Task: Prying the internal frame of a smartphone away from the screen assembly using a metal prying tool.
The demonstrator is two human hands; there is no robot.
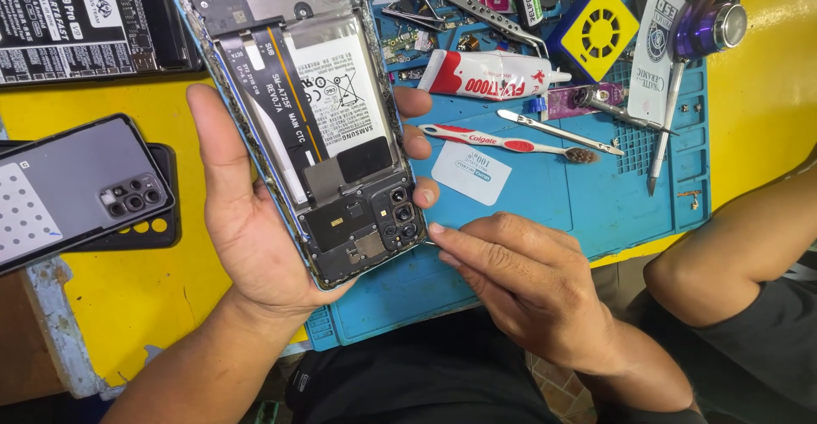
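Observation:
My left hand (247, 228) holds an opened smartphone (315, 109) with its back cover off, showing the white battery, a black-and-orange flex cable and the camera cluster near my palm. The thumb lies along the phone's left edge and the fingers wrap its right edge. My right hand (528, 283) hovers just right of the phone's camera end, its fingertips pinched together close to the frame corner. I cannot tell if anything tiny is between them.
A blue work mat (545, 194) on a yellow table (757, 100) carries a red-and-white toothbrush (511, 141), a glue tube (489, 75), tweezers (485, 11), a white card (471, 173) and a purple loupe (711, 24). A grey phone back cover (72, 186) lies left.

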